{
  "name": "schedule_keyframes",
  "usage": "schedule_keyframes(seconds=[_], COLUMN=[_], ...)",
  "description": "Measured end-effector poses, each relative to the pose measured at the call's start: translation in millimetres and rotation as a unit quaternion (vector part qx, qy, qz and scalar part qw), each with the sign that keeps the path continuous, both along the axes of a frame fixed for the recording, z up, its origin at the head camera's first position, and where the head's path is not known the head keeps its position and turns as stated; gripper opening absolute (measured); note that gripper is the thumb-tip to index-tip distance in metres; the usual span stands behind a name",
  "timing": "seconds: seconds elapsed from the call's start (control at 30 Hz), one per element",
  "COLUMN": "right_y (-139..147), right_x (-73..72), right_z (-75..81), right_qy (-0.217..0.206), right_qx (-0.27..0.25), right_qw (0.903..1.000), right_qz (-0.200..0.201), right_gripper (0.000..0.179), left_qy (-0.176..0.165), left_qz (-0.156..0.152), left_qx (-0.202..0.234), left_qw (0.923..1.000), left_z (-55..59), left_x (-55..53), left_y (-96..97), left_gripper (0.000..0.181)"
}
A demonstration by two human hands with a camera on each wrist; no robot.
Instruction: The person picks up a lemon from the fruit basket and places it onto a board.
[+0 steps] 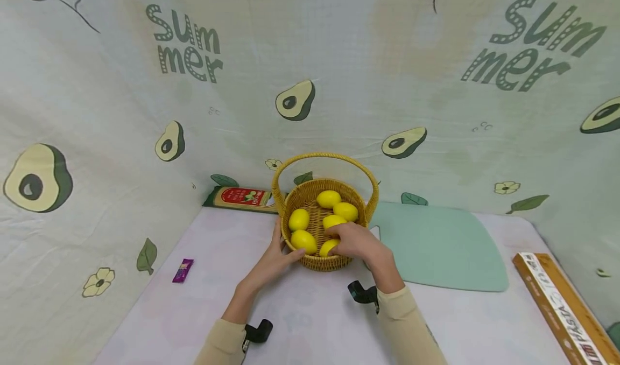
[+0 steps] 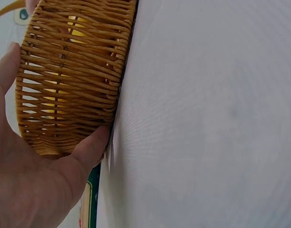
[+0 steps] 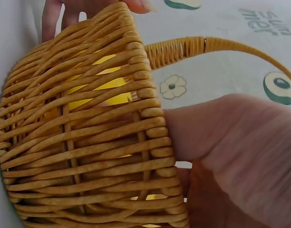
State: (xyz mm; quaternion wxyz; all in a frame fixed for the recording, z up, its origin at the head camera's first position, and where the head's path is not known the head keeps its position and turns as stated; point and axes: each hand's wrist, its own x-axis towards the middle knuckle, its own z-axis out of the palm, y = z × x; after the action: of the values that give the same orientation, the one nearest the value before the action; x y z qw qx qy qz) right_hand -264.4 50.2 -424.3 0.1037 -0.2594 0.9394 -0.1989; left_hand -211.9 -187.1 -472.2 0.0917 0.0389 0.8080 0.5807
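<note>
A yellow wicker basket [image 1: 325,262] with a tall arched handle stands on the table and has several lemons in it. My left hand [image 1: 274,257] holds the basket's left side, its thumb at the front rim and its fingers spread along the woven wall [image 2: 74,76]. Reaching over the right rim, my right hand [image 1: 357,241] has its fingers down inside, around a lemon [image 1: 330,247] near the front. Another lemon [image 1: 304,242] lies at the front left. In the right wrist view the weave hides most of the right fingertips.
Behind the basket at left lies a green and red packet [image 1: 242,196]. A pale green board [image 1: 436,246] lies to the right, and a long pasta box [image 1: 562,306] at the far right. A small purple wrapped packet [image 1: 183,271] is on the left. Printed cloth hangs behind.
</note>
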Motion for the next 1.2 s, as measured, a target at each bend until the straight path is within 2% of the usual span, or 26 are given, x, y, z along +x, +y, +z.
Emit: schedule_keyframes(seconds=[0.13, 0.33, 0.5, 0.57, 0.7, 0.97, 1.2], right_y=[-0.9, 3.3, 7.1, 7.2, 6.1, 19.8, 41.8], right_x=[-2.9, -7.9, -12.8, -13.9, -14.0, -3.6, 4.5], right_z=[-0.8, -5.3, -10.3, -10.0, -6.6, 10.9, 18.8], right_qy=[-0.020, -0.056, -0.043, -0.032, -0.014, 0.012, 0.000], right_qx=[0.002, -0.003, -0.041, -0.051, -0.062, -0.103, -0.132], right_qw=[0.9997, 0.9972, 0.9952, 0.9951, 0.9957, 0.9939, 0.9910], right_qz=[0.015, 0.049, 0.079, 0.079, 0.068, 0.035, 0.019], right_gripper=[0.040, 0.034, 0.034, 0.036, 0.040, 0.049, 0.051], left_qy=[0.016, 0.030, 0.029, 0.031, 0.032, 0.026, 0.032], left_qz=[0.014, 0.014, 0.022, 0.027, 0.030, 0.032, 0.027], left_qx=[-0.002, -0.001, -0.009, -0.011, -0.013, -0.010, -0.006], left_qw=[0.9998, 0.9994, 0.9993, 0.9991, 0.9990, 0.9991, 0.9991], left_z=[-18.8, -26.7, -27.0, -25.9, -23.9, -20.3, -21.9], left_x=[-5.6, -6.9, -6.8, -6.6, -5.6, -5.8, -6.8], left_y=[-2.0, 1.8, 3.0, 2.1, -1.6, -2.8, -0.8], left_gripper=[0.109, 0.109, 0.109, 0.109, 0.109, 0.110, 0.109])
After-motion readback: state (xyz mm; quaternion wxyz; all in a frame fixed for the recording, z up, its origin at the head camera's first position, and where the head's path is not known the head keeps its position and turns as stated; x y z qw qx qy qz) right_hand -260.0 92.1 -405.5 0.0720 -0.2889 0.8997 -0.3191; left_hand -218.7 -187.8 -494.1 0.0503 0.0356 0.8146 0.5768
